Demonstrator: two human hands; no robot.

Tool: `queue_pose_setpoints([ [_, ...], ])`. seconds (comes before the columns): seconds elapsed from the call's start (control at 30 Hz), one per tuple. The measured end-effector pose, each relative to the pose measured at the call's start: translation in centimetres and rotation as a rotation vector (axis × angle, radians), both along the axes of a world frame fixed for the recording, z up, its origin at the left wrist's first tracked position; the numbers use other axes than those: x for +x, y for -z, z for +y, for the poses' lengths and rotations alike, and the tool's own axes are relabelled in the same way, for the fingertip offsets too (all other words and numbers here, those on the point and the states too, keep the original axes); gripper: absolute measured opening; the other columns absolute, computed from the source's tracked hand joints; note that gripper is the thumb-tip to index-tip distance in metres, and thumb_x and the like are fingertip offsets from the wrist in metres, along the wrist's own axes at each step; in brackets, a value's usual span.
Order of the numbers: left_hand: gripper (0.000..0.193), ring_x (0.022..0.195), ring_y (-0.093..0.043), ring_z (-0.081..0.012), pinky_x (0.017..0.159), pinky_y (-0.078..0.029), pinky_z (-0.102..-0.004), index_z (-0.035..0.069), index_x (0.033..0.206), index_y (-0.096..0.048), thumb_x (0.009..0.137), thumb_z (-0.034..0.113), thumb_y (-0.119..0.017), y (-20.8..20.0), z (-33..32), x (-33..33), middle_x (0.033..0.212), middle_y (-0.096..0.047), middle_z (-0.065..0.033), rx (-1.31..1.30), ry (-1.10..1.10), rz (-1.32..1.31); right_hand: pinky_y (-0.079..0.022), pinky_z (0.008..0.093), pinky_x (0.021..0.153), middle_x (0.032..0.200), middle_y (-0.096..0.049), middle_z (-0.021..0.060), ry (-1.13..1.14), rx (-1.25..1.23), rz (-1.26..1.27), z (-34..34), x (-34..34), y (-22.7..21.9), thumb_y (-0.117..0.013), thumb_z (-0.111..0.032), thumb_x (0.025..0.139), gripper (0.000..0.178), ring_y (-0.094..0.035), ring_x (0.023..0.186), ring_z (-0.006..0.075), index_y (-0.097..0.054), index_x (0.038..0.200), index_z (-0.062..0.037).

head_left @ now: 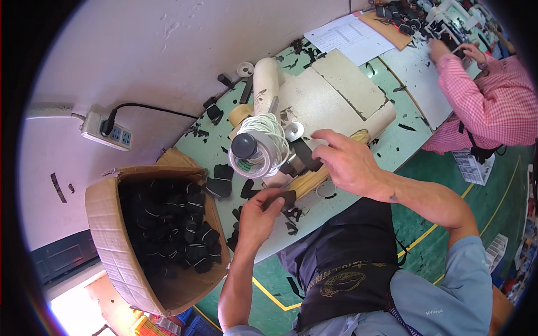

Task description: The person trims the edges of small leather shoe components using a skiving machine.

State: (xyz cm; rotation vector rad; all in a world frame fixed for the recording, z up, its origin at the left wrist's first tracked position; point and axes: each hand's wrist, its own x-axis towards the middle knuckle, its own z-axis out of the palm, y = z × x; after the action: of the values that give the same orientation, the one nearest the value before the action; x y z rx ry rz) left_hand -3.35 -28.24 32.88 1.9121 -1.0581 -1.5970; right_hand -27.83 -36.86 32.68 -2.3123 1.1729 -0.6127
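Observation:
My left hand (259,219) is closed round a small dark piece (286,197), pinched between thumb and fingers at the table's near edge. To its right, my right hand (354,167) hovers with thumb and fingers apart. Its fingertips are close to a dark strip (306,155) beside the machine; whether they touch it I cannot tell. Behind both hands stands a cream-coloured machine (291,98). A coil of white cord (270,130) hangs round its grey round end. A long yellowish bundle (308,182) lies along the machine's near side, partly under my right hand.
At the left, an open cardboard box (103,224) holds many dark bundles tied with white bands. Black scraps (292,221) litter the table (269,241). A power strip (106,131) is on the wall. At the right, a co-worker in a pink checked sleeve (465,84) works at another machine.

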Motion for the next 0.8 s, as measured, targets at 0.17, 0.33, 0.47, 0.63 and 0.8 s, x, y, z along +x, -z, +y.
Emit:
queue_pose_setpoints([
  [0.17, 0.026, 0.08, -0.063, -0.011, 0.075, -0.05, -0.0271, 0.004, 0.115, -0.069, 0.09, 0.012, -0.067, 0.3, 0.5, -0.7, 0.096, -0.071, -0.0054, -0.051, 0.057, 0.005, -0.053, 0.0397, 0.075, 0.134, -0.058, 0.0104, -0.054, -0.052, 0.06, -0.6, 0.6, -0.1, -0.064, 0.005, 0.069, 0.027, -0.063, 0.093, 0.0302, -0.064, 0.094, -0.0053],
  [0.33, 0.026, 0.08, -0.064, -0.012, 0.076, -0.051, -0.0281, 0.004, 0.113, -0.07, 0.089, 0.013, -0.067, 0.5, 0.8, -0.8, 0.095, -0.071, -0.005, -0.091, 0.067, -0.011, -0.052, 0.0403, 0.074, 0.135, -0.058, 0.0105, -0.12, -0.033, 0.138, -1.4, 0.8, -0.1, -0.065, 0.003, 0.067, 0.026, -0.061, 0.089, 0.0294, -0.064, 0.092, -0.0041],
  [0.47, 0.026, 0.082, -0.064, -0.0124, 0.078, -0.051, -0.0284, 0.004, 0.113, -0.07, 0.089, 0.014, -0.067, 0.5, 1.0, -1.0, 0.095, -0.072, -0.0052, -0.068, 0.076, -0.016, -0.052, 0.0395, 0.074, 0.12, -0.064, 0.0085, -0.189, -0.027, 0.105, -2.0, 0.8, 0.2, -0.065, 0.003, 0.067, 0.024, -0.06, 0.088, 0.0283, -0.065, 0.09, -0.0035],
  [0.63, 0.026, 0.079, -0.063, -0.0107, 0.075, -0.05, -0.0279, 0.004, 0.113, -0.071, 0.09, 0.015, -0.067, 0.4, 1.2, -1.8, 0.093, -0.071, -0.0052, -0.124, 0.07, 0.016, -0.052, 0.0396, 0.076, 0.099, -0.065, 0.0072, -0.156, 0.053, 0.048, -1.8, 0.6, 0.9, -0.066, 0.002, 0.071, 0.022, -0.061, 0.088, 0.0281, -0.067, 0.092, -0.0036],
  [0.8, 0.022, 0.074, -0.059, -0.0074, 0.067, -0.048, -0.0238, 0.005, 0.112, -0.072, 0.093, 0.015, -0.066, 0.1, 1.3, -2.0, 0.092, -0.069, -0.0039, 0.01, 0.004, 0.073, -0.052, 0.0371, 0.078, 0.094, -0.064, 0.0087, -0.044, 0.163, -0.204, -1.5, -0.6, 0.5, -0.065, 0.004, 0.081, 0.015, -0.063, 0.089, 0.029, -0.067, 0.094, -0.0036],
])
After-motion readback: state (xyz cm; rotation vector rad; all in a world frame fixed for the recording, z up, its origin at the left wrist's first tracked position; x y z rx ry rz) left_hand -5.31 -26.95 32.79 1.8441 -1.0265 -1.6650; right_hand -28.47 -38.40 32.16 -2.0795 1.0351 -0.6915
